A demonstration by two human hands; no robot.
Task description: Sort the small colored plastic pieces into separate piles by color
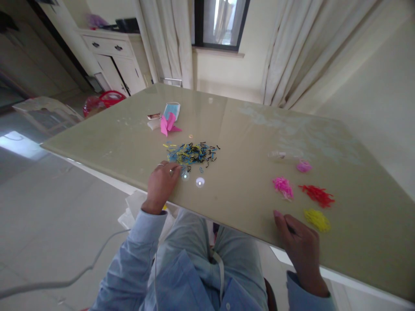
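- Fingers of the left hand (162,183) bend down at the near-left edge of the mixed pile (193,153), tips among the small strips; whether they pinch one, I cannot tell
- Fingers of the right hand (301,239) curl loosely inward with the thumb stretched out, near the front edge of the table (227,211); the palm is hidden, so I cannot tell whether anything is held
- Just beyond the left fingertips, the mixed pile of blue, yellow and black pieces lies on the table, with a few strays around it
- Step in hand, as I judge it: the left hand picks at the mixed pile, the right hand being well apart by the single-colour heaps
- Next move, I would say, calls for a fine thumb-and-fingertip pinch on one thin piece, so that its tangled neighbours are not dragged along
- Just beside the right hand lies the yellow heap (317,220); farther off come the pink heap (283,188), the red heap (317,196) and the purple heap (304,166)
- Past the mixed pile are a folded pink paper (168,125) and a blue mask (171,110)
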